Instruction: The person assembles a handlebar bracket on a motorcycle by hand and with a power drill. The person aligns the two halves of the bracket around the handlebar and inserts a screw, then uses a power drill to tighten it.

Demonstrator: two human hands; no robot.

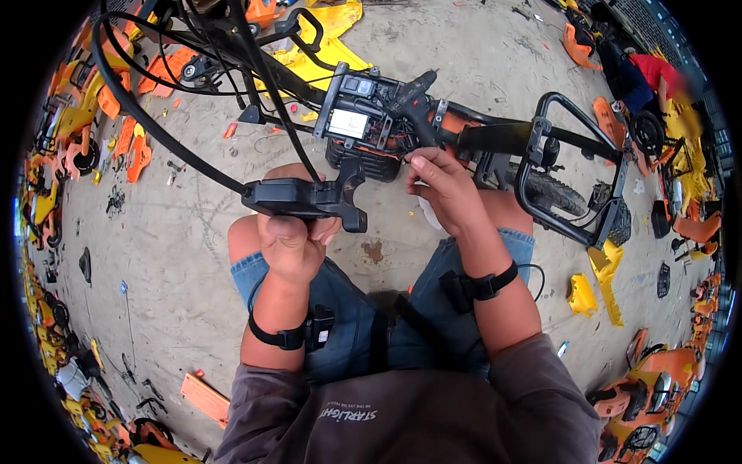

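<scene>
My left hand (297,251) grips a black plastic clamp unit (297,197) from below. A forked bracket sticks out at its right end, and thick black cables (174,151) run up from it to the left. My right hand (444,182) is held to the right of the clamp unit, thumb and fingers pinched together; what lies between them is too small to name. Just beyond it a cordless drill (413,104) rests on the opened frame of an electric bike (491,139). Beside the drill sits a boxed electrical unit (352,124) with a white label and exposed wires.
A black tube rack (533,185) and rear tyre (553,189) stand at the right. Yellow panels (328,39) lie beyond the bike, more yellow pieces (583,294) at the right. Orange and yellow bike parts line both sides. A person in red (657,73) works at the far right.
</scene>
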